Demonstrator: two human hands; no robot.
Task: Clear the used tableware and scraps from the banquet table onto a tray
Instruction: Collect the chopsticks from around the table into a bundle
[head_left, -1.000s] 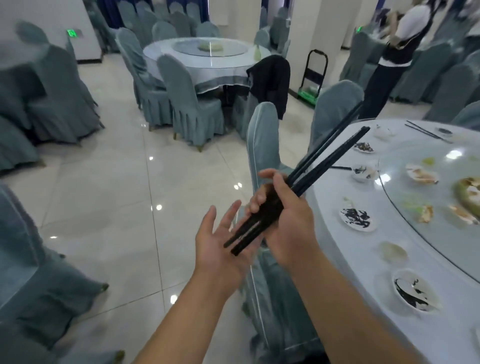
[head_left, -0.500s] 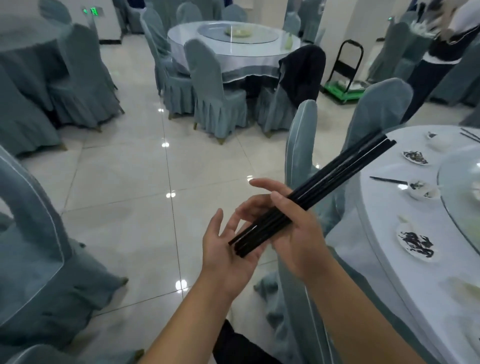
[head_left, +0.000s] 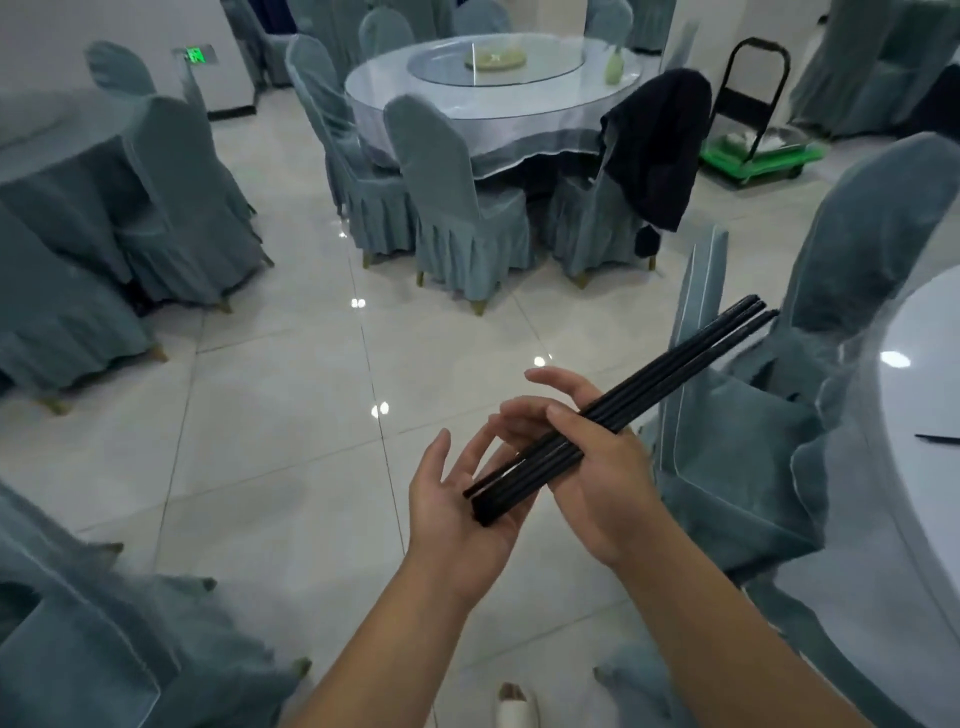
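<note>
While your right hand (head_left: 602, 483) curls round one bundle of black chopsticks (head_left: 649, 384), at least three tips showing, exact count unclear, butt ends touching the flat, spread palm of your left hand (head_left: 457, 514), one loose chopstick (head_left: 937, 439) lying near the banquet table (head_left: 924, 322) edge.

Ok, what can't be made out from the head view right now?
- The chopsticks: count unclear; they overlap, and the right hand covers their middle.
- The banquet table: cut off by the right edge, so what remains on it is unseen.
- The tray: not in view anywhere.
- The green cart: its load is too blurred to identify.
</note>
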